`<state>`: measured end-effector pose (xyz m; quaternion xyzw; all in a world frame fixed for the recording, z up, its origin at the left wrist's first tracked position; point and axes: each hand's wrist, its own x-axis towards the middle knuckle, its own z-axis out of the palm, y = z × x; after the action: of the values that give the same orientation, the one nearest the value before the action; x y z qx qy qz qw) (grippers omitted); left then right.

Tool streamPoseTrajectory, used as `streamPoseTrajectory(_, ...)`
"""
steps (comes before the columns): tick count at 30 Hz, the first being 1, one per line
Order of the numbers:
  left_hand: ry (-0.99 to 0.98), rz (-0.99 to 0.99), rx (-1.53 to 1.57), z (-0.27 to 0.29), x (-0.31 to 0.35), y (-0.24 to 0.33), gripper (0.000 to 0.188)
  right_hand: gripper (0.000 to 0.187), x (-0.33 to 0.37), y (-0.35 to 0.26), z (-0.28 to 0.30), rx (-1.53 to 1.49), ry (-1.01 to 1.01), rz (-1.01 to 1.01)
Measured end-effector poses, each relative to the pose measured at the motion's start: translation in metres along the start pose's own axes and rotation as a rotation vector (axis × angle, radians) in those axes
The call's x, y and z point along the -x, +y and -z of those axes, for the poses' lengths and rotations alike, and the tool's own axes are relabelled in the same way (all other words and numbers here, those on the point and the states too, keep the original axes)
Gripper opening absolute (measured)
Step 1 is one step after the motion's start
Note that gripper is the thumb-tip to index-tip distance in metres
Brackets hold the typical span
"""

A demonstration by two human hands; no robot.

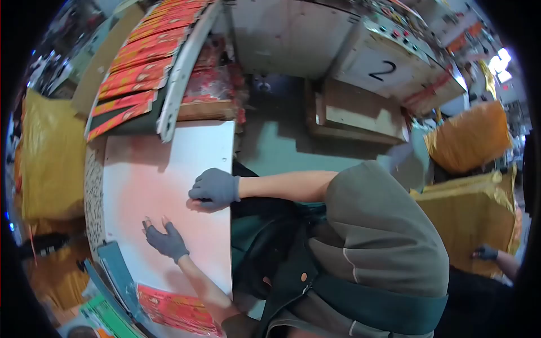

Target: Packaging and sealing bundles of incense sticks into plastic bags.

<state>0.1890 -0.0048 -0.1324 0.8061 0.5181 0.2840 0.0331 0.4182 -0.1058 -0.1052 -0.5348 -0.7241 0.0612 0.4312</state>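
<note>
A white board (pixel 121 186) with a reddish tint across its middle lies on the work table. Over its near part is my left hand (pixel 167 239), in a grey glove with bare fingertips; its thumb and fingers are apart and nothing is between them. My right hand (pixel 215 188), gloved alike, rests at the board's right edge with the fingers curled under. No object shows in it, though its underside is hidden. Beside my left forearm, red printed packets (pixel 177 307) lie in a clear wrapping at the lower edge.
Overlapping red-orange packets (pixel 138 59) line a dark belt with a metal rail (pixel 183 73) beyond the board. Yellow sacks (pixel 53 158) stand at left, a green box (pixel 104 315) lower left. Cartons (pixel 360 110) and machine cabinets (pixel 389 56) stand far right. Another person's gloved hand (pixel 484 252) touches a carton.
</note>
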Motion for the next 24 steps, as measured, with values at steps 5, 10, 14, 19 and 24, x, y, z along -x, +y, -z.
streamPoseTrajectory(5, -0.027, -0.011, -0.184, -0.018, -0.032, 0.015, 0.053, 0.021, 0.003, 0.002, 0.004, -0.03, 0.027, 0.02)
streamPoseTrajectory(10, -0.023, 0.056, -0.262, -0.022, -0.039, 0.016, 0.056, 0.02, 0.003, 0.005, 0.006, -0.052, 0.016, -0.002)
streamPoseTrajectory(14, -0.038, 0.041, -0.355, -0.021, -0.042, 0.014, 0.055, 0.019, 0.001, 0.012, 0.008, -0.132, -0.003, 0.046)
streamPoseTrajectory(19, -0.005, -0.019, -0.39, -0.02, -0.044, 0.014, 0.049, 0.023, -0.008, 0.019, 0.017, -0.26, -0.16, 0.121)
streamPoseTrajectory(24, 0.038, 0.042, -0.428, -0.018, -0.045, 0.019, 0.049, 0.024, -0.021, 0.029, 0.018, -0.25, -0.345, 0.103)
